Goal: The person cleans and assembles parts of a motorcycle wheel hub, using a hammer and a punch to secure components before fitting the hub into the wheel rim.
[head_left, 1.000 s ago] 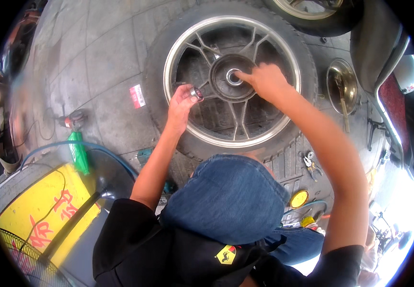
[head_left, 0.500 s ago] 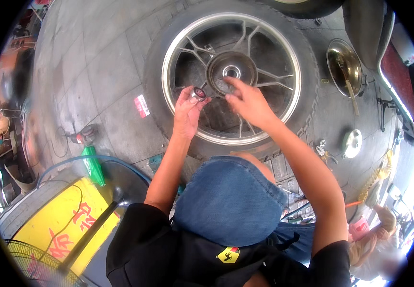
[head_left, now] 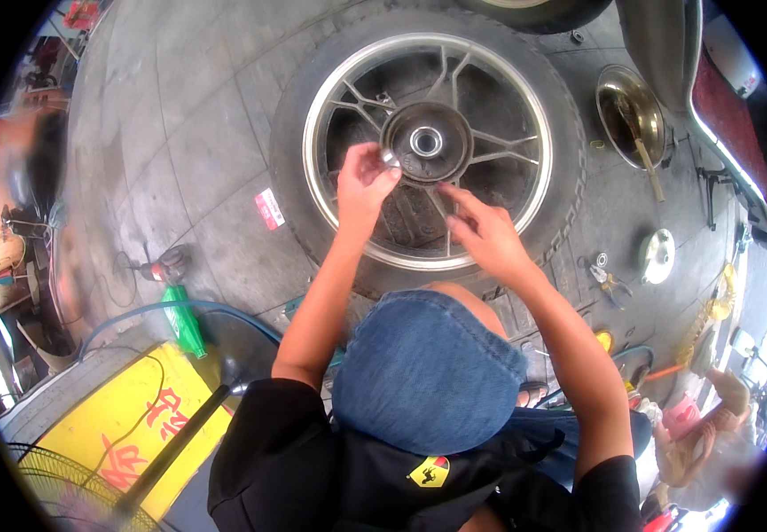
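A spoked metal wheel (head_left: 543,160) with a black tyre (head_left: 570,151) lies flat on the paving in front of me. At its middle is a round hub drum (head_left: 453,166) with a shiny ring (head_left: 426,142) in its centre. My left hand (head_left: 366,182) pinches a small silver wheel bearing (head_left: 390,158) between thumb and fingers, above the left edge of the drum. My right hand (head_left: 487,232) hovers over the spokes by the drum's lower edge, fingers apart and nothing in them.
A brass-coloured basin (head_left: 610,97) with a brush (head_left: 648,164) stands to the right. Pliers (head_left: 610,282) and a round metal cover (head_left: 658,256) lie below it. At left are a red-and-white packet (head_left: 269,208), a power tool (head_left: 166,266) and a blue hose (head_left: 144,312). Another person (head_left: 712,434) sits lower right.
My left hand has brought the bearing up and right to the drum's edge, turning it. My right hand has drawn back from the hub centre, down and to the right.
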`<move>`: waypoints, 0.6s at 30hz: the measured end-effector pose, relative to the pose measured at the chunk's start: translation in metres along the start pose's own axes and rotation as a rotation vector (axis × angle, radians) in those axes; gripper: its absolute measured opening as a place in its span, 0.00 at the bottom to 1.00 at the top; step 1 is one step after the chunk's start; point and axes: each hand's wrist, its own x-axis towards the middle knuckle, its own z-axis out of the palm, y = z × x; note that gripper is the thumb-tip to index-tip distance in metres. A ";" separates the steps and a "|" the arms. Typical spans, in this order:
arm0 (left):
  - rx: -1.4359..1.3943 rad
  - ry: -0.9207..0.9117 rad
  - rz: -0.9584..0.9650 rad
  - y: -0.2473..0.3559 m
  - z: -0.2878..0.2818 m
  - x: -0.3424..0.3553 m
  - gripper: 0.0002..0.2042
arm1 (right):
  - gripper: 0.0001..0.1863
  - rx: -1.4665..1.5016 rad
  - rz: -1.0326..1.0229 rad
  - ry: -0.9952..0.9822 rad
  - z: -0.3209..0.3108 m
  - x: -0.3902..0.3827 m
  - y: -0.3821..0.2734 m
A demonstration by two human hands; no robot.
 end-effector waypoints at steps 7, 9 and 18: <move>1.027 -0.250 0.515 0.014 0.039 0.055 0.18 | 0.26 -0.028 0.020 0.127 0.009 -0.037 0.039; 1.154 -0.308 0.539 0.014 0.045 0.060 0.19 | 0.25 -0.054 0.059 0.113 0.007 -0.042 0.037; 1.282 -0.416 0.511 0.023 0.051 0.061 0.16 | 0.25 -0.118 -0.042 0.162 0.009 -0.050 0.047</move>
